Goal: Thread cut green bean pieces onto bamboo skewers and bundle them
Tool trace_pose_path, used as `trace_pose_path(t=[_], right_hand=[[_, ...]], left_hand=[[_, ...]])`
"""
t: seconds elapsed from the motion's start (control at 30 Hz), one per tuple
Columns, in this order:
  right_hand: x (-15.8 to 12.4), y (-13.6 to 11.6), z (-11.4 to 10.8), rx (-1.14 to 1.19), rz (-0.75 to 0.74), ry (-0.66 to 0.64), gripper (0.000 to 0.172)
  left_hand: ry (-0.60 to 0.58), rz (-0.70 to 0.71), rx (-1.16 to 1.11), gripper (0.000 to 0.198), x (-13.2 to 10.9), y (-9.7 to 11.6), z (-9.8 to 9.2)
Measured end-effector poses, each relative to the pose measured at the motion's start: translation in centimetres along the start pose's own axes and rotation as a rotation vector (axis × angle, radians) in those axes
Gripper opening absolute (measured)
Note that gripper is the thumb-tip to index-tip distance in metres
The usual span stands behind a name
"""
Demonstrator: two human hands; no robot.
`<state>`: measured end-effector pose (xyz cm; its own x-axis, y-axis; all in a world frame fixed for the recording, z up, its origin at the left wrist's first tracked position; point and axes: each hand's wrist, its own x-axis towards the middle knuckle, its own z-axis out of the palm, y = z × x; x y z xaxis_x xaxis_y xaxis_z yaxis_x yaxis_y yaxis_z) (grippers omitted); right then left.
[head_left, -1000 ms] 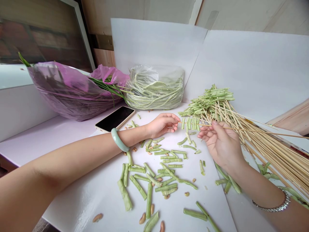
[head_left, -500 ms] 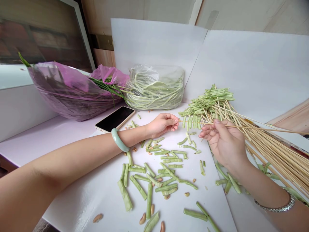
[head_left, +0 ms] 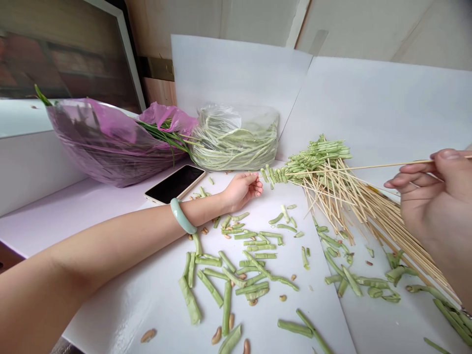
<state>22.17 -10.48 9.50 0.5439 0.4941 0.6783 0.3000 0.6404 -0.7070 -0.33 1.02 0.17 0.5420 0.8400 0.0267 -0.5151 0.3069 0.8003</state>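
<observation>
My right hand (head_left: 435,196) is at the far right, pinching the end of a long bamboo skewer (head_left: 350,167). That skewer runs left, and cut green bean pieces (head_left: 273,176) are threaded near its tip. My left hand (head_left: 241,191), fingers curled, rests just left of those pieces, close to them but holding nothing. A jade bangle (head_left: 182,217) circles the left wrist. Below the skewer lies a heap of threaded bean skewers (head_left: 368,206), their bean ends bunched (head_left: 317,156). Loose bean pieces (head_left: 228,265) and brown seeds (head_left: 217,335) are scattered on white paper (head_left: 121,305).
A black-screened phone (head_left: 175,183) lies left of my left hand. Behind it stand a clear bag of long green beans (head_left: 236,140) and a purple plastic-wrapped bundle (head_left: 114,142). White paper sheets (head_left: 376,103) line the wall behind the skewers.
My right hand has moved to the right and up, drawing the skewer with it. My left hand has let go of the skewer tip and shifted slightly left.
</observation>
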Motion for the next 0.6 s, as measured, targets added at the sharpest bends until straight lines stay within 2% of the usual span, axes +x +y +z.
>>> trace_pose_path(t=[0.23,0.37,0.5,0.6], right_hand=[[2.8,0.5,-2.3,-0.125,-0.058,-0.069,0.014],[4.5,0.7,-4.7,-0.357,-0.002,-0.108,0.032],[6.0,0.1,-7.1,-0.791,0.133,-0.342,0.044],[7.0,0.3,-8.0,-1.044,0.160,-0.490,0.046]], left_hand=[[0.013,0.021,-0.015,0.022,0.1,0.0,-0.2],[0.021,0.054,-0.019,0.020,0.2,0.0,-0.4],[0.030,0.084,-0.012,0.021,0.2,-0.1,-0.5],[0.031,0.084,0.003,0.021,0.3,-0.1,-0.5]])
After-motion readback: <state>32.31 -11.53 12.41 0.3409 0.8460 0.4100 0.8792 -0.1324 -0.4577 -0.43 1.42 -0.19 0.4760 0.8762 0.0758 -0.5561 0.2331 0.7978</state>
